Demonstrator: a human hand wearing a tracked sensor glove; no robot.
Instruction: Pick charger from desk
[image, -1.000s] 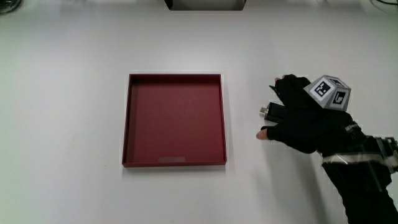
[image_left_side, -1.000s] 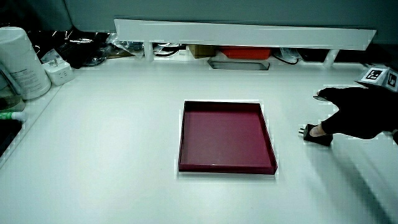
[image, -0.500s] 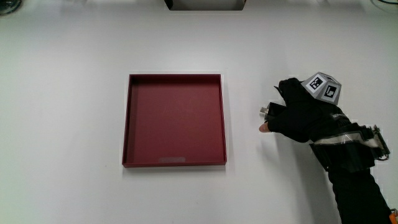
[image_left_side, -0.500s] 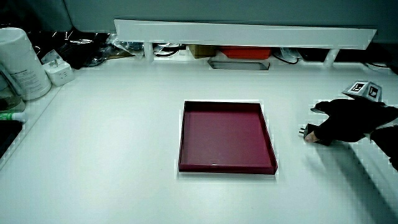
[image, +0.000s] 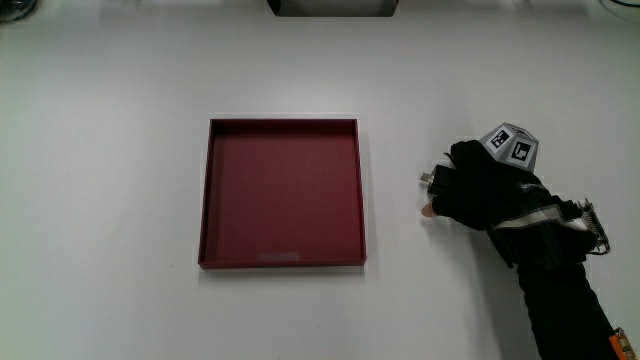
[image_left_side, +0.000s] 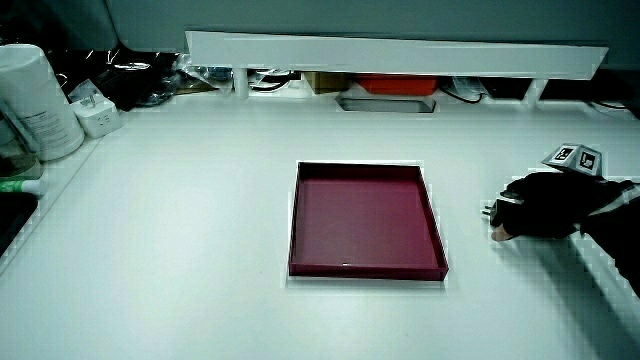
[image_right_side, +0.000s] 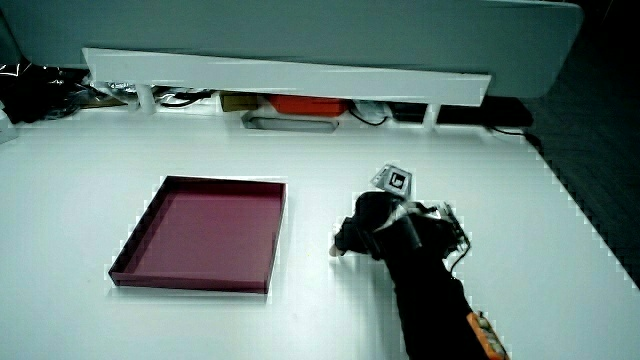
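Beside the red tray (image: 281, 258), hand (image: 478, 188) curled over charger (image: 431, 180).

A shallow dark red tray (image: 281, 192) lies flat on the white counter (image: 110, 180), its inside bare. At the counter's edge, in a side view, a white cylindrical canister (image_left_side: 32, 100) stands upright with a small white plug adapter (image_left_side: 97, 113) just beside it.

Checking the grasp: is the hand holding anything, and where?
The black-gloved hand is closed over the small black charger on the white table, covering its body; only the plug end shows.
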